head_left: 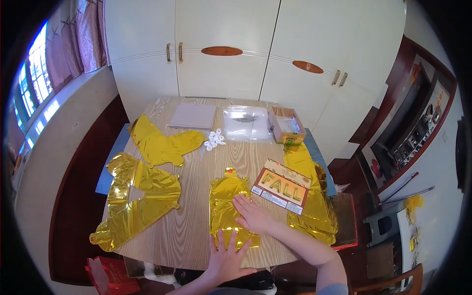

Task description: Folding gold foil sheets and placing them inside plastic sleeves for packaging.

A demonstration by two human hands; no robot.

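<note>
While resting wide-splayed bare left hand and flattened bare right hand, gripping nothing, treat shiny gold rectangular foil balloon directly beneath as probably featherlight, slick, easily creased; pinch end tab beyond right fingertips.

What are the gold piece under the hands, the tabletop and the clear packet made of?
Gold piece: likely metallised plastic film, mirror-shiny; creases throw sharp highlights.
Tabletop: wood or wood-look laminate, low sheen; grain shows, but can't tell which.
Clear packet: probably thin plastic, glossy; see-through with white glare.
</note>
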